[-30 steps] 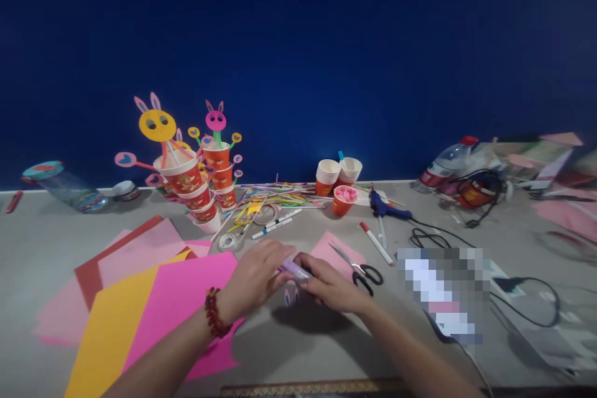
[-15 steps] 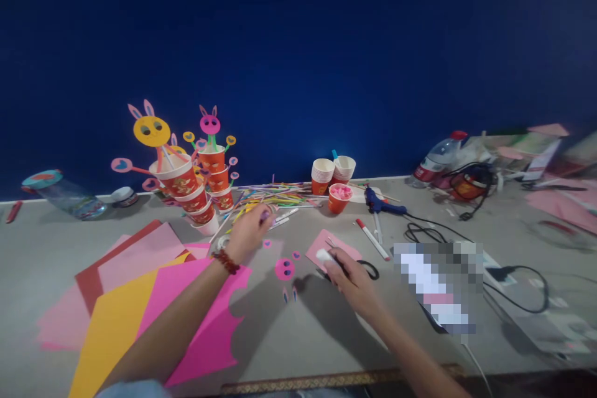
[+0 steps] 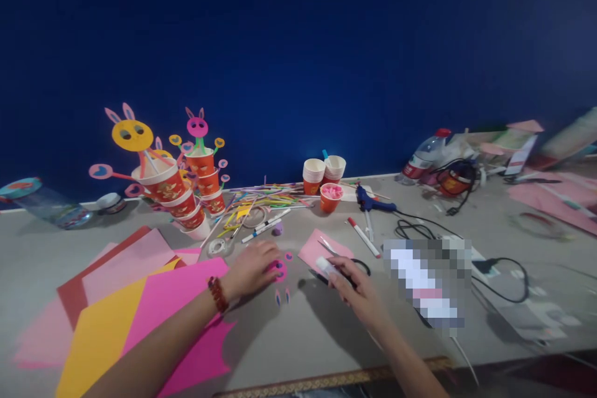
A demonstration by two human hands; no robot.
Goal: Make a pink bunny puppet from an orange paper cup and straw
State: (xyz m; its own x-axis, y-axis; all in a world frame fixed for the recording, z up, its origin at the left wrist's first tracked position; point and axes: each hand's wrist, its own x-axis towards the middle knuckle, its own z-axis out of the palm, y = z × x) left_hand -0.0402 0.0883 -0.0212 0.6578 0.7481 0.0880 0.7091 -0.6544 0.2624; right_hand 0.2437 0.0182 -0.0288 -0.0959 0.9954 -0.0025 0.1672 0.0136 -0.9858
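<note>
Purple cap (image 3: pixel 278 228) now released, left hand (image 3: pixel 250 268) at pink face (image 3: pixel 280 270)

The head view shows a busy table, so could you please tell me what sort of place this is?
Probably a craft workspace, judging by the coloured paper, the glue gun and the cups topped with bunny faces. Whether it is a home, classroom or workshop, I cannot tell.

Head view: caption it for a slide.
Right hand holding a glue stick, left hand at a pink paper face, scissors nearby.
</note>
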